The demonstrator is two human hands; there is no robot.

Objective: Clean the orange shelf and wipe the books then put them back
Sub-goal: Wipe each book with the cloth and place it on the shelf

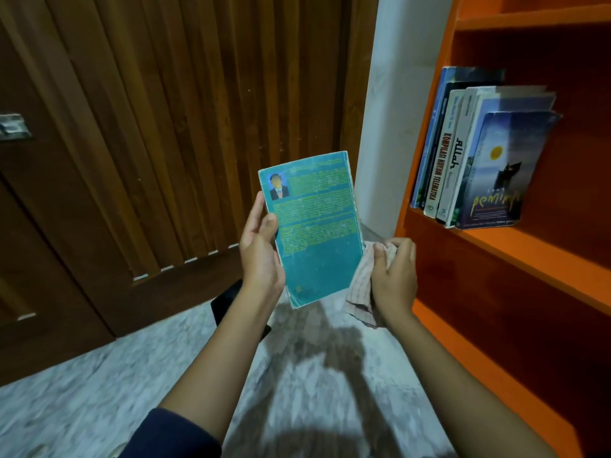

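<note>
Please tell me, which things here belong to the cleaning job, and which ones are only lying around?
Job: teal book in left hand; checked cloth in right hand; orange shelf; standing books.
Not the job: wooden panelling; dark object on the floor; metal handle.

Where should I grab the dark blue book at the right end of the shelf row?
Probably pinch the dark blue book near its top front corner, coming from the right: that cover is exposed, with bare orange shelf beside it, while its other face leans against the taller pale book.
</note>
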